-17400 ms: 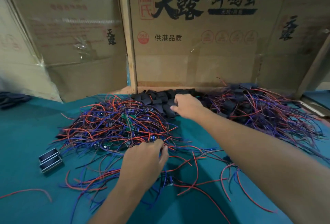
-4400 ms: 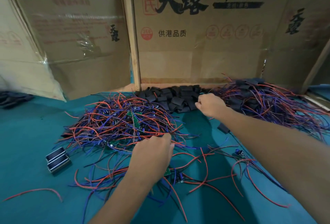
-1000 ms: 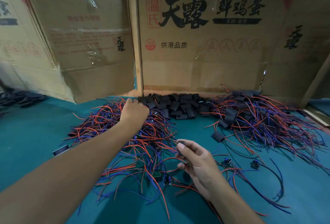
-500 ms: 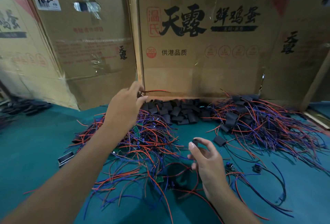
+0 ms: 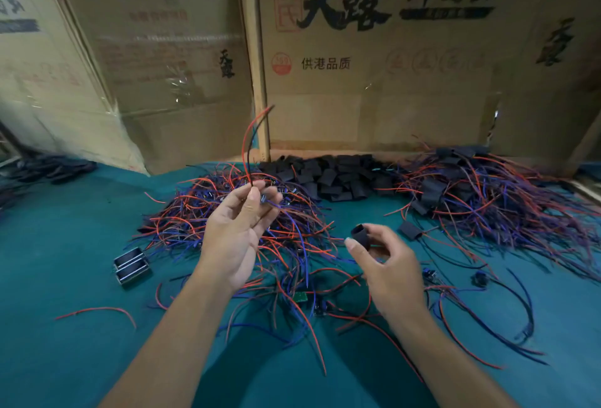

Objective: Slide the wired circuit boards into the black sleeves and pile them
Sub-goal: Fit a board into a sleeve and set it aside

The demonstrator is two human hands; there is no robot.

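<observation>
Hands raised above the green table (image 5: 58, 277); my left hand (image 5: 239, 228) pinches a wired board between thumb and fingertips, its red and dark wires (image 5: 250, 144) arcing upward, the board itself mostly hidden by my fingers; my right hand (image 5: 385, 264) holds one black sleeve (image 5: 360, 236) between thumb and forefinger, its open mouth turned toward the left hand, the two apart. Unsleeved wired boards (image 5: 227, 222) lie tangled behind my left hand; loose black sleeves (image 5: 331, 176) heaped against the cardboard boxes (image 5: 374, 82); the finished pile (image 5: 481, 199) sits at far right; two small metal-edged blocks (image 5: 130, 266) rest left of the tangle.
</observation>
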